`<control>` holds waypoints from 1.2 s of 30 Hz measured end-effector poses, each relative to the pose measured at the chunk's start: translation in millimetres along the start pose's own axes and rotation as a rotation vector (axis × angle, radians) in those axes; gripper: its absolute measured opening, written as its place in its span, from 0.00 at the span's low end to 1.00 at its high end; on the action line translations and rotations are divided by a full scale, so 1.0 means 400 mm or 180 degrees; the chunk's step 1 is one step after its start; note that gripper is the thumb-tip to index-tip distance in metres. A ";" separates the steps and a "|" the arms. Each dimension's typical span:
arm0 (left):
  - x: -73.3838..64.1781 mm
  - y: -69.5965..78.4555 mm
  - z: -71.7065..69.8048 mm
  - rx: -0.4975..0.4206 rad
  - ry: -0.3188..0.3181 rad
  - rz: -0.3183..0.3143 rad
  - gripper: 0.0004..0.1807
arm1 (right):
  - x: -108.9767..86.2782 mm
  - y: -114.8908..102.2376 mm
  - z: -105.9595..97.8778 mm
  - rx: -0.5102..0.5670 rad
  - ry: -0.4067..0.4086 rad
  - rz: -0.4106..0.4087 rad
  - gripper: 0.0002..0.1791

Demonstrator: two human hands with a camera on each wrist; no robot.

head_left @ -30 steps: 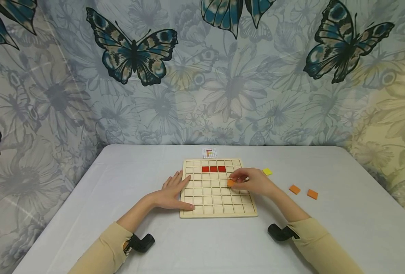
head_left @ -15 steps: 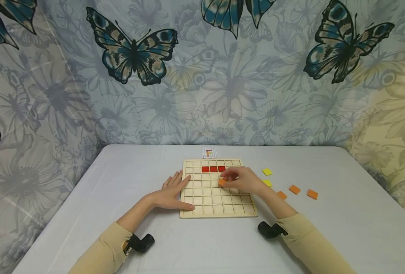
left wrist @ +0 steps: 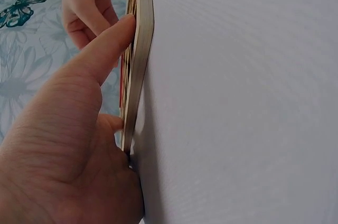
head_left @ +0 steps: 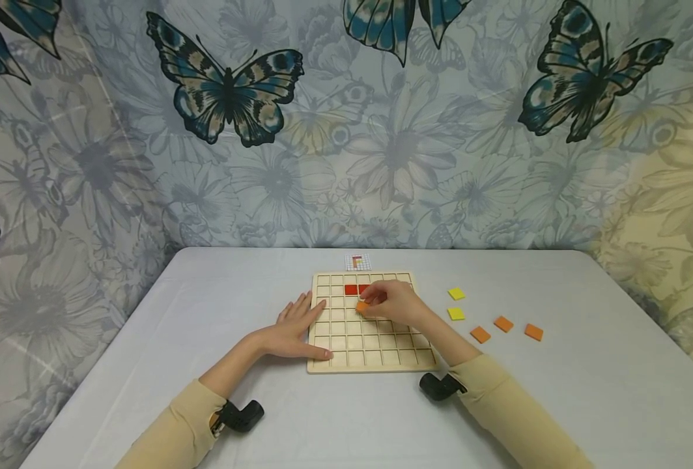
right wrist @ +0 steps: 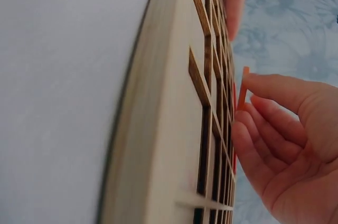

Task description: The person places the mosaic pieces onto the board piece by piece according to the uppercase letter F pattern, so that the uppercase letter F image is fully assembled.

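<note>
A wooden grid board (head_left: 346, 358) lies on the table. Along its left edge rests my left hand (head_left: 290, 335), fingers spread, with thumb and a fingertip on the board's rim. My right hand (head_left: 396, 303) pinches an orange square tile (head_left: 361, 307) between thumb and fingers, just above the grid. In the right wrist view that tile (right wrist: 243, 87) is held edge-on, slightly off the board's surface. Red tiles (head_left: 351, 289) sit in cells of an upper row; my right hand partly covers this row in the head view.
Two yellow tiles (head_left: 456, 314) and three orange tiles (head_left: 503, 324) lie on the white table (head_left: 557, 404) right of the board. Behind the board is a small printed pattern card (head_left: 357, 262). A butterfly-print cloth (head_left: 399, 163) hangs past the table's back edge.
My right hand has moved left across the board with the orange tile, from its right side to just below the red row. The left hand has stayed in place.
</note>
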State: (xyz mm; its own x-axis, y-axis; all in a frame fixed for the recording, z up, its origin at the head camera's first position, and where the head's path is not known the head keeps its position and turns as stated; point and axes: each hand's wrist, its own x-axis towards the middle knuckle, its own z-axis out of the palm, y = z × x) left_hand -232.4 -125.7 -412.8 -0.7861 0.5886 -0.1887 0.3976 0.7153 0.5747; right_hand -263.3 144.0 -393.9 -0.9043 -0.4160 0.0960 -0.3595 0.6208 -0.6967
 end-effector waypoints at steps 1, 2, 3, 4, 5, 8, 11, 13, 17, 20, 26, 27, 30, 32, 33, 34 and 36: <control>0.000 -0.001 0.000 -0.0006 0.0001 -0.0002 0.61 | 0.003 -0.003 0.003 -0.0020 0.0015 0.0013 0.12; -0.001 -0.001 0.001 -0.0017 0.0003 -0.0001 0.61 | 0.007 -0.005 0.006 -0.0027 0.0027 0.0014 0.12; -0.001 -0.001 0.001 -0.0018 0.0001 -0.0005 0.61 | 0.010 -0.006 0.009 -0.0055 0.0039 -0.0013 0.11; -0.001 -0.001 0.001 -0.0021 0.0003 -0.0008 0.61 | 0.013 -0.008 0.011 -0.0079 0.0056 -0.0026 0.11; -0.001 -0.002 0.001 -0.0028 -0.0001 -0.0006 0.61 | 0.015 -0.011 0.012 -0.0104 0.0068 -0.0037 0.11; -0.003 -0.001 0.000 -0.0029 0.0006 -0.0003 0.61 | 0.025 -0.016 0.017 -0.0204 0.0089 -0.0139 0.10; -0.004 0.001 0.000 -0.0024 0.0001 -0.0004 0.61 | 0.034 -0.019 0.022 -0.0280 0.0063 -0.0193 0.09; -0.005 0.004 -0.001 -0.0026 -0.0005 -0.0006 0.60 | 0.038 -0.019 0.026 -0.0295 0.0031 -0.0222 0.08; -0.005 0.004 0.000 -0.0042 -0.0012 0.0000 0.60 | 0.041 -0.022 0.033 -0.0243 -0.0017 -0.0286 0.08; -0.006 0.003 0.001 -0.0036 -0.0016 0.0000 0.60 | 0.039 -0.024 0.036 -0.0226 -0.0018 -0.0364 0.08; -0.008 0.006 -0.001 -0.0020 -0.0035 -0.0004 0.60 | 0.039 -0.020 0.038 -0.0288 0.0036 -0.0413 0.09; -0.008 0.006 -0.001 -0.0021 -0.0035 -0.0004 0.60 | 0.039 -0.020 0.038 -0.0295 0.0035 -0.0410 0.09; -0.007 0.007 -0.002 -0.0031 -0.0030 0.0002 0.60 | 0.039 -0.017 0.037 -0.0268 0.0012 -0.0398 0.09; -0.006 0.007 -0.003 -0.0041 -0.0032 0.0006 0.60 | 0.038 -0.017 0.035 -0.0254 0.0038 -0.0369 0.09; -0.005 0.006 -0.002 -0.0046 -0.0024 0.0016 0.60 | 0.036 -0.017 0.033 -0.0245 0.0055 -0.0356 0.09; -0.005 0.005 -0.002 -0.0054 -0.0018 0.0023 0.61 | 0.034 -0.015 0.030 -0.0267 0.0087 -0.0376 0.08; -0.002 0.001 -0.001 -0.0037 -0.0021 0.0021 0.61 | 0.030 -0.011 0.023 -0.0259 0.0140 -0.0363 0.08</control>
State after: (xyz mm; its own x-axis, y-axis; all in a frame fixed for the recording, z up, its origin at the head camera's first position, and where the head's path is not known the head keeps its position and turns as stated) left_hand -231.9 -126.2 -412.0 -0.7803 0.5957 -0.1902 0.3971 0.7070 0.5851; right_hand -270.3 130.1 -396.3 -0.8651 -0.4585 0.2035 -0.4764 0.6238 -0.6196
